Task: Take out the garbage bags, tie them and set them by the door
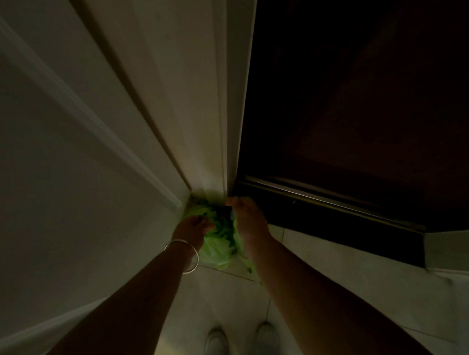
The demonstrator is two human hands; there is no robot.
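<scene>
A: Bag location?
B: Green garbage bag (214, 243) on floor (235, 300), corner by dark door (360, 101), twelve o'clock of shoes (216, 345).
A: Hands?
B: Left hand (191, 229), right hand (245, 217) both grasping bag top.

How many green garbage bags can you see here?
1: the green bag sits on the floor in the corner beside the dark door, between both hands. Others may be hidden.

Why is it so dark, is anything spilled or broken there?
Nothing looks spilled or broken. Both hands, left hand and right hand, are on the green garbage bag on the floor in the corner beside the dark door. It's too dim for details.
</scene>
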